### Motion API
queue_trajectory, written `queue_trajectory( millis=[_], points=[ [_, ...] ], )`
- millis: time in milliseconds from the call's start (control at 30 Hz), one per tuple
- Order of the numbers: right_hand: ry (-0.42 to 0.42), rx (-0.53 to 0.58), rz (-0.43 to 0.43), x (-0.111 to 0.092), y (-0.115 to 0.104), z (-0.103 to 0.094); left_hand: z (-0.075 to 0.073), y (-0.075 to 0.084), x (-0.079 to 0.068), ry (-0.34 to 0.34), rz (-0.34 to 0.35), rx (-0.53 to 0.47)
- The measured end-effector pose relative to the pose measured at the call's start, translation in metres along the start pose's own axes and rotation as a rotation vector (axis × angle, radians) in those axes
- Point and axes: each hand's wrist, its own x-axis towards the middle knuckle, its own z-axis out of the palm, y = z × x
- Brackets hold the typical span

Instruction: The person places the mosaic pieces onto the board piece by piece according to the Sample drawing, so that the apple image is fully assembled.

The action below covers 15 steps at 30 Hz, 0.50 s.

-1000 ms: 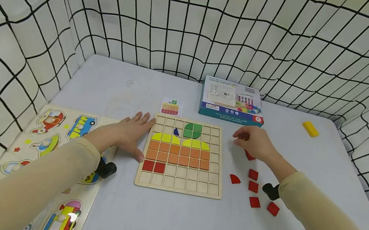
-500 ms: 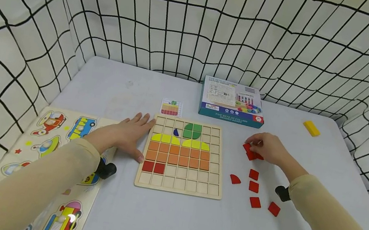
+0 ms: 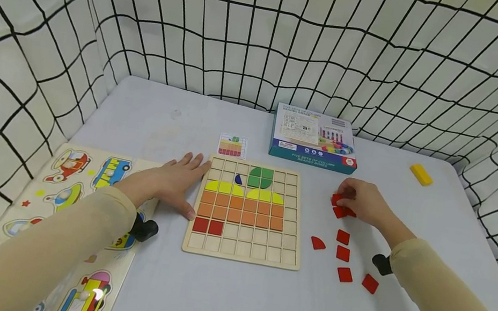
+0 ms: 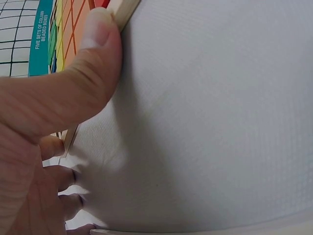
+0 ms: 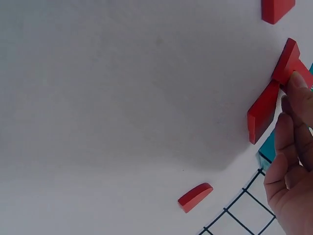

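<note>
A wooden grid board [image 3: 290, 242] lies mid-table with green, blue, yellow, orange and red pieces set in its cells. My left hand [image 3: 173, 184] lies spread at its left side, fingertips and thumb at the edge; the left wrist view shows the thumb [image 4: 98, 58] on the rim. Right of the board, my right hand [image 3: 361, 200] pinches a red square tile [image 5: 304, 73] between thumb and fingers, which partly hide it. Red tiles [image 5: 264, 111] lie right beside those fingertips. Nearer the body are several loose red squares [image 3: 343, 253] and a red quarter-round piece [image 3: 318, 243].
A small pattern card [image 3: 232, 146] lies behind the board, and a boxed bead set [image 3: 314, 138] stands to its right. A picture puzzle board [image 3: 88, 244] lies under the left forearm. A yellow block [image 3: 421, 174] sits far right. Black netting surrounds the table.
My right hand has moved right and slightly toward the body, from beside the board's upper right to the red tiles, and now pinches one. The left hand has stayed in place.
</note>
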Motion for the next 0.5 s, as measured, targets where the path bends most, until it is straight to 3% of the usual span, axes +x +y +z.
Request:
queue_trajectory(
  millis=[233,500],
  points=[
    [0.044,0.077,0.027,-0.005,-0.005,-0.001,0.002,0.0,0.003,-0.007,-0.011,0.007],
    [0.013,0.224,-0.034,-0.014,-0.056,0.008,0.001,-0.001,0.002,-0.001,-0.004,0.009]
  ],
)
